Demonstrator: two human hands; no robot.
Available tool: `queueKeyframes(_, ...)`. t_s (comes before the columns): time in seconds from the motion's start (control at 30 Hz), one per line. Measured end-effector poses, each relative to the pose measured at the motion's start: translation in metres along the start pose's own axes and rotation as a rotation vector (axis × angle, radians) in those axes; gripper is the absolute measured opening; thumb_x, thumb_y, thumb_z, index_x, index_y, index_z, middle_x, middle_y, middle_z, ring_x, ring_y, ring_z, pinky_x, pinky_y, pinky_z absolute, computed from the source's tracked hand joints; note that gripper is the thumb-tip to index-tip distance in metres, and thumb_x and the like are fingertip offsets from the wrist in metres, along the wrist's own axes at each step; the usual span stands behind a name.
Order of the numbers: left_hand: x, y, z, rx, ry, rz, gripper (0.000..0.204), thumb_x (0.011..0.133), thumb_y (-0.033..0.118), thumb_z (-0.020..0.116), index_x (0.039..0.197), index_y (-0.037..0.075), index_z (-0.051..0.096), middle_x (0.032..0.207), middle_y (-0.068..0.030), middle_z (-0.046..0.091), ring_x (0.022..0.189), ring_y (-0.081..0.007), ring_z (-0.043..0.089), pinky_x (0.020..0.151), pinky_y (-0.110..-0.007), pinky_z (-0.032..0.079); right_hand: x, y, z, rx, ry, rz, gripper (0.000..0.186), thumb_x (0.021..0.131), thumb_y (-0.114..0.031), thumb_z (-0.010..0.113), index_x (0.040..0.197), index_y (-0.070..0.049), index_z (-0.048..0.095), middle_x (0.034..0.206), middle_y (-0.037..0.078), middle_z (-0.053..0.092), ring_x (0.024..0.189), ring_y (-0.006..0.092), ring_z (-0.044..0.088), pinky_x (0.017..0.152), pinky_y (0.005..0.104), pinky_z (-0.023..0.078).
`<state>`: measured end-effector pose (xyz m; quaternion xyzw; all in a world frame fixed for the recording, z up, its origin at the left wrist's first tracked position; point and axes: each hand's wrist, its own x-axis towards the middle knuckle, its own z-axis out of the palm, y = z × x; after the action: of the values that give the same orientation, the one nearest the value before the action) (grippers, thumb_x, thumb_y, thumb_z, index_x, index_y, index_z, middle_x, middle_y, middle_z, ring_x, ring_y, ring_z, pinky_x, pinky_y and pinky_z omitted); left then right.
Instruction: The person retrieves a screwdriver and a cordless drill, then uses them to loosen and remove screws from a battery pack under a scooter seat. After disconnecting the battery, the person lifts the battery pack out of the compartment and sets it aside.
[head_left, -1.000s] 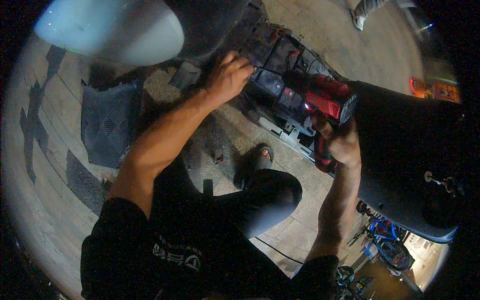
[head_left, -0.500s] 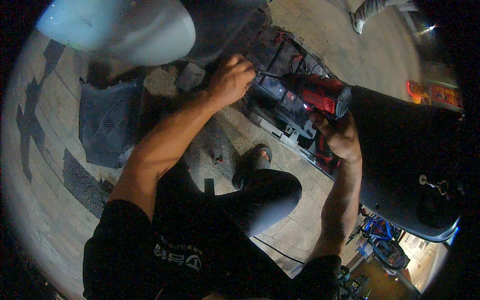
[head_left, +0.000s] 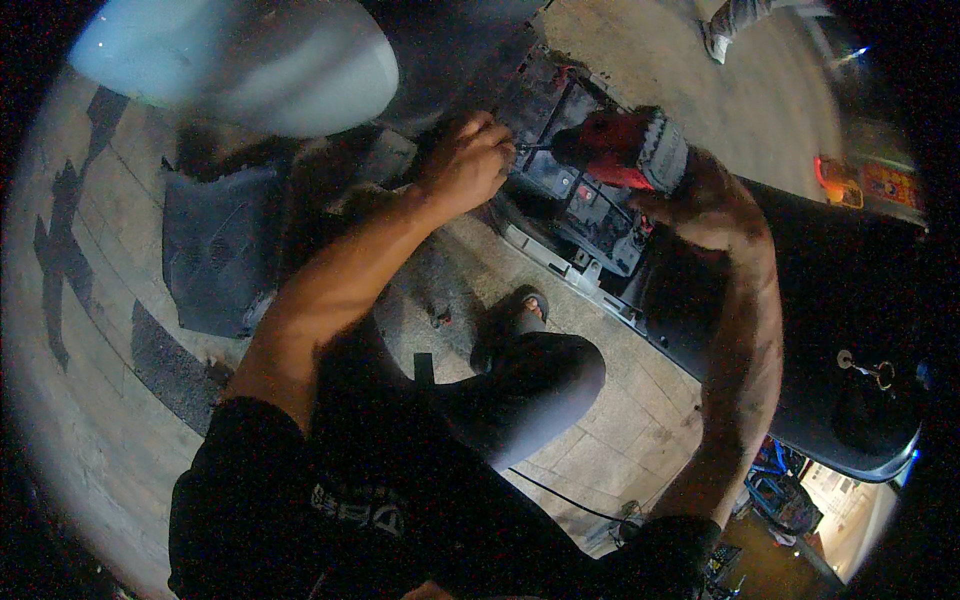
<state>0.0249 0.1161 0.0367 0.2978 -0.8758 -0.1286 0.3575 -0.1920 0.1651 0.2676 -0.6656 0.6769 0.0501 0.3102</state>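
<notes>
Red drill [head_left: 612, 148] over open compartment [head_left: 562, 262] holding dark blocks [head_left: 606, 230]

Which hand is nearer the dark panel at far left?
Left: the left hand is up and right of the dark panel; the right hand, on the red power tool, is farther right.

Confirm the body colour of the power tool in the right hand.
The power tool in the right hand is mainly red; shows best in the head view.

Dim light. Pale paving slabs [head_left: 600, 430] below, darker textured patches [head_left: 172, 355] left. Red-and-yellow sign [head_left: 892, 188] glows at right edge.
</notes>
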Motion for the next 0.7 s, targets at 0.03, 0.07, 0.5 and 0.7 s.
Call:
queueKeyframes(0.03,-0.001,-0.004,0.001,0.034,-0.016,-0.006,0.017,0.072,0.013,0.068,0.087,0.005,0.068,0.107,-0.0110,0.061,0.108,-0.0334,0.051,0.093,-0.041,0.043,0.010,0.003,-0.001,-0.001,-0.032,-0.015,0.039,0.078,-0.008,0.073,0.115,-0.004,0.059,0.101,0.007,0.067,0.093,0.0182,0.061,0.085,0.0328,0.048)
queueKeyframes(0.07,-0.004,-0.006,0.001,0.067,-0.031,-0.010,0.017,0.072,0.014,0.068,0.087,0.005,0.068,0.107,-0.0111,0.061,0.109,-0.0337,0.051,0.093,-0.041,0.043,0.019,0.007,-0.002,-0.001,-0.065,-0.026,0.041,0.078,-0.007,0.073,0.116,-0.004,0.059,0.103,0.007,0.067,0.095,0.0178,0.060,0.087,0.0328,0.048)
queueKeyframes(0.5,0.015,0.011,0.013,0.099,-0.010,-0.218,0.026,0.073,0.026,0.072,0.097,0.018,0.067,0.103,-0.0009,0.060,0.104,-0.0282,0.051,0.084,-0.046,0.043,0.005,-0.010,-0.003,0.046,-0.013,-0.049,0.042,0.078,-0.005,0.073,0.117,-0.003,0.060,0.104,0.007,0.068,0.093,0.0158,0.060,0.087,0.0303,0.048)
queueKeyframes(0.7,0.016,-0.001,0.015,0.113,-0.125,-0.233,0.022,0.073,0.025,0.072,0.094,0.018,0.069,0.104,-0.0022,0.060,0.106,-0.0282,0.050,0.086,-0.049,0.040,0.002,-0.011,0.000,0.189,-0.038,-0.030,0.039,0.078,-0.006,0.073,0.115,-0.002,0.061,0.101,0.007,0.068,0.091,0.0154,0.061,0.086,0.0303,0.048)
